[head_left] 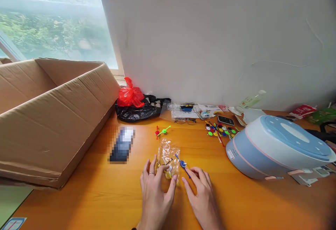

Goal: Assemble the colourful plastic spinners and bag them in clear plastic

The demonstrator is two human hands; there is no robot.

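Observation:
My left hand (157, 191) spreads its fingers over the near end of a clear plastic bag (168, 149). Inside the bag show small yellow, dark and white pieces, partly hidden by glare. My right hand (201, 193) is open, palm down, its index fingertip at the lower part of a blue plastic piece (183, 164), a round disc with a thin stick through it. Whether the fingertip presses on it I cannot tell. Beyond the bag lie a red piece (157, 132) and a green piece (164, 131) of the same shape, close together.
A big cardboard box (57, 118) stands at left, near a blurred dark rectangle (122, 145). Red (130, 93) and black bags (133, 112) sit by the wall. Glasses (185, 121), a colourful pile of discs and sticks (219, 131), and a blue-white container (278, 146) are farther right.

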